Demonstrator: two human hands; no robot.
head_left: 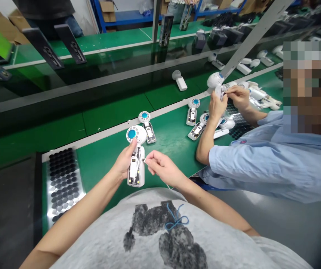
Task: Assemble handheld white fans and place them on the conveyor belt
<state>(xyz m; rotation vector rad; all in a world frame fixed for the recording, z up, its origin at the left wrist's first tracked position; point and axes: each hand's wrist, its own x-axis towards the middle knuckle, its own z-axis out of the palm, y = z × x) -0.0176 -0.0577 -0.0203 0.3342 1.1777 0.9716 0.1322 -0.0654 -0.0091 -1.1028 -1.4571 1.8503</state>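
Note:
My left hand [125, 160] is closed round a white handheld fan body [136, 157] with a blue round centre, held upright above the green bench [104, 160]. Its open back shows inner parts. My right hand [160, 166] pinches a tiny pale part I cannot make out, right beside the fan's handle. A second open fan body [147, 127] lies on the bench just beyond.
A metal sheet of several black round pads [63, 179] lies at my left. At my right a co-worker in a blue shirt [261, 157] holds a white fan [219, 91], with more fan bodies [193, 112] nearby. A dark conveyor [93, 74] carries a finished fan [179, 79].

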